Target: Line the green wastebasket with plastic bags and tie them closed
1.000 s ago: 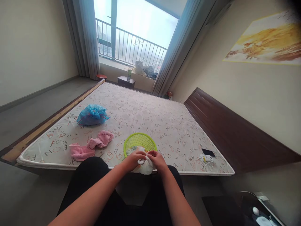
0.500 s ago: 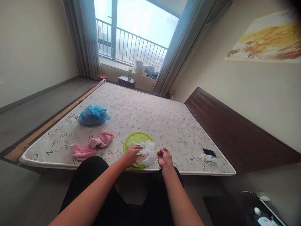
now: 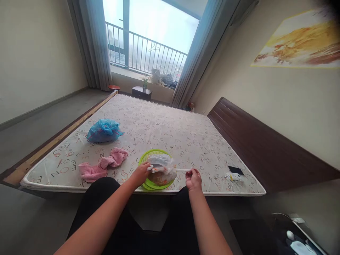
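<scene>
A white plastic bag (image 3: 160,160) lies in a lime-green slatted basket (image 3: 143,157) at the mattress's near edge. Its mouth is partly spread, and something brownish shows through the thin plastic; I cannot make out what. My left hand (image 3: 142,174) is closed on the bag's left side. On the right, my right hand (image 3: 193,178) pinches a twisted white handle of the bag, pulled out taut past the basket's rim. Left of the basket lies a crumpled pink fuzzy cloth (image 3: 105,165). Beyond it sits a tied blue plastic bag (image 3: 105,131).
The letter-printed mattress (image 3: 159,124) spans the bed, with a dark headboard (image 3: 247,138) at right. A black phone (image 3: 235,170) and a white charger with cable (image 3: 233,178) lie near the right corner. A small nightstand (image 3: 141,93) stands beyond the far edge.
My hands have moved apart, the right one rightward with the handle, the left one slightly left. The bunched top of the white bag has opened out, showing the brownish contents.
</scene>
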`<state>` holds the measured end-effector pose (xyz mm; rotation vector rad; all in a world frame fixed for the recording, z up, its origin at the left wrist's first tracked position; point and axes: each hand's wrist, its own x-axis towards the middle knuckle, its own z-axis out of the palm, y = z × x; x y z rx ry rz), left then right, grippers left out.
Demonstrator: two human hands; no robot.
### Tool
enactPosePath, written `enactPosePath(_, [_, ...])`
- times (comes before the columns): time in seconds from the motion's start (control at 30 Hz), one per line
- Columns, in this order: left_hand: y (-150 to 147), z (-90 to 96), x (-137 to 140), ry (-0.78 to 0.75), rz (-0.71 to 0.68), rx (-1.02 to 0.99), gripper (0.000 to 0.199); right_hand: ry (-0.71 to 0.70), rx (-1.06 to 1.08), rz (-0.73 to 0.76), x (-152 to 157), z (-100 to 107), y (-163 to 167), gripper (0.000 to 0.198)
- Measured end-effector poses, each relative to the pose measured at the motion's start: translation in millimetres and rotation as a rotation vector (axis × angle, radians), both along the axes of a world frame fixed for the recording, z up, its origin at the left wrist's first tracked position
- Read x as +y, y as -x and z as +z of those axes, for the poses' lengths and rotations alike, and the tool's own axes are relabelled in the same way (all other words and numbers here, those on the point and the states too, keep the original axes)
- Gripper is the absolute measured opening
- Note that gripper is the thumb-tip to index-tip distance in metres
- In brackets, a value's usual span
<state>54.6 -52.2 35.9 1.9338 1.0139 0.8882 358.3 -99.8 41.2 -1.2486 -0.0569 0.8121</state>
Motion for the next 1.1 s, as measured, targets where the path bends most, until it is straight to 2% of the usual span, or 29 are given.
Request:
enactPosePath(0.2, [-5.9, -5.7, 3.3, -0.008, 0.066, 0.018, 0.026, -0.097, 0.019, 0.239, -24.4, -13.1, 12.7, 0.043])
enactPosePath(0.3, [-8.0, -5.1, 2.5, -0.016, 0.087, 0.014, 0.034, -0.084, 0.008, 0.367, -27.3, -14.1, 20.9, 0.053])
enactPosePath(0.37, [-9.2, -3.6, 0.9, -0.017, 0.087, 0.006, 0.038, -0.054, -0.072, 0.414, -26.6, -10.9, 27.0, 0.06])
enactPosePath(0.47, [-10.2, 1.0, -2.2, -0.003, 0.083, -0.012, 0.04, -0.005, -0.347, 0.484, -26.3, -4.8, 38.5, 0.078])
enactPosePath(0.57, [-10.1, 6.7, -4.7, 0.037, 0.055, -0.03, 0.039, 0.029, -0.741, 0.668, -28.7, -3.6, 54.5, 0.09])
enactPosePath(0.67, [-10.9, 9.1, -7.5, 0.074, -0.012, -0.062, 0.039, 0.106, -1.077, 0.95, -30.5, -8.1, 73.0, 0.089])
enactPosePath(0.73, [-11.4, 7.0, -10.2, 0.094, -0.053, -0.065, 0.036, 0.218, -1.218, 1.049, -29.2, -11.2, 84.0, 0.074])
enactPosePath(0.8, [-10.2, 2.6, -12.8, 0.092, -0.08, -0.038, 0.031, 0.314, -1.296, 1.03, -26.2, -11.1, 91.2, 0.049])
enactPosePath(0.87, [-6.3, -2.6, -14.1, 0.021, -0.041, 0.001, 0.026, 0.336, -1.309, 0.952, -23.0, -6.1, 92.7, 0.034])
enactPosePath(0.93, [0.0, -7.9, -13.1, -0.11, 0.071, 0.035, 0.024, 0.297, -1.283, 0.861, -20.8, 4.1, 88.0, 0.035])
enactPosePath(1.0, [6.2, -14.0, -9.4, -0.231, 0.205, 0.051, 0.03, 0.258, -1.238, 0.775, -19.2, 18.3, 78.5, 0.044])
enactPosePath(1.1, [9.9, -26.4, -0.3, -0.27, 0.357, 0.08, 0.037, 0.259, -1.144, 0.644, -13.4, 42.4, 63.4, 0.056])
